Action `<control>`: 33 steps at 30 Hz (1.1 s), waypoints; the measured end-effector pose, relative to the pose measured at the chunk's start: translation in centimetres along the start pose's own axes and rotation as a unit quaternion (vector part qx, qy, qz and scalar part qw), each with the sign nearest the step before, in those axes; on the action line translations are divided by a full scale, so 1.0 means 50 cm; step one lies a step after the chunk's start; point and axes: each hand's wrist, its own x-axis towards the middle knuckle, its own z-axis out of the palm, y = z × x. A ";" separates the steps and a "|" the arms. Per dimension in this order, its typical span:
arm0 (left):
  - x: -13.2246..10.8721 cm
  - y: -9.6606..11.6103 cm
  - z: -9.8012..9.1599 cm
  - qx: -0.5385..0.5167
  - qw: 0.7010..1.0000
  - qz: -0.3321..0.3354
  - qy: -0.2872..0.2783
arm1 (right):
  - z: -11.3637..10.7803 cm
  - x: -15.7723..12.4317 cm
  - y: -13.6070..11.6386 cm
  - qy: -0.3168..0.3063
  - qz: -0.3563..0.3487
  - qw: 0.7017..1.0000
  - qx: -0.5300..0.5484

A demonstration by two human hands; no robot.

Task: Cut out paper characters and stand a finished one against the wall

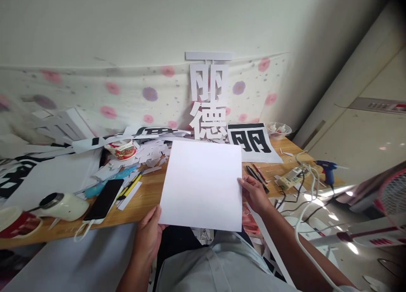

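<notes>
A blank white square board (203, 186) is held up between both hands above the table's front edge and my lap. My left hand (149, 230) grips its lower left corner, thumb on the face and fingers behind. On the right edge, my right hand (254, 193) pinches the board at mid-height. Behind it, white cut-out characters (209, 93) stand against the wall. A printed sheet with a black character (250, 141) lies to their right. Pens (256, 175) rest on the table by my right hand.
On the wooden table (152, 199) lie a black phone (106, 199), a yellow utility knife (130, 186), paper scraps (150, 152), a cream jar (65, 206) and a paper bowl (122, 149). At right are a power strip (292, 176), a blue glue gun (328, 169) and loose cables (300, 228).
</notes>
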 end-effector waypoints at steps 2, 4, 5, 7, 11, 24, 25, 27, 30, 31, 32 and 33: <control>0.007 0.014 0.008 0.003 1.000 0.013 -0.004 | -0.006 -0.005 0.000 -0.030 0.042 0.999 -0.006; 0.015 0.028 0.016 0.007 1.000 0.023 0.004 | -0.012 -0.009 0.003 -0.052 0.070 0.996 -0.020; 0.019 0.034 0.020 0.008 1.000 0.028 0.008 | -0.015 -0.010 0.006 -0.057 0.076 0.995 -0.023; 0.025 0.045 0.030 -0.001 0.999 0.040 0.007 | -0.019 -0.012 0.015 -0.058 0.076 0.995 -0.018; 0.030 0.054 0.051 -0.063 0.996 0.051 -0.028 | -0.014 -0.015 0.043 -0.038 0.065 0.997 0.015; 0.040 0.049 0.082 -0.130 0.991 0.029 -0.026 | 0.041 -0.113 0.142 -0.026 0.110 0.993 0.019; 0.042 0.052 0.083 -0.128 0.991 0.030 -0.019 | 0.043 -0.123 0.146 -0.031 0.121 0.992 0.013; 0.044 0.056 0.084 -0.124 0.992 0.030 -0.015 | 0.048 -0.142 0.152 -0.044 0.138 0.989 0.003; 0.049 0.059 0.085 -0.123 0.991 0.037 -0.025 | 0.058 -0.161 0.157 -0.052 0.153 0.987 -0.008; 0.050 0.058 0.085 -0.120 0.992 0.040 -0.028 | 0.061 -0.165 0.158 -0.050 0.156 0.986 -0.011; 0.052 0.058 0.085 -0.116 0.992 0.042 -0.033 | 0.063 -0.168 0.159 -0.047 0.161 0.986 -0.014; 0.054 0.057 0.085 -0.112 0.992 0.043 -0.037 | 0.065 -0.170 0.160 -0.042 0.166 0.985 -0.019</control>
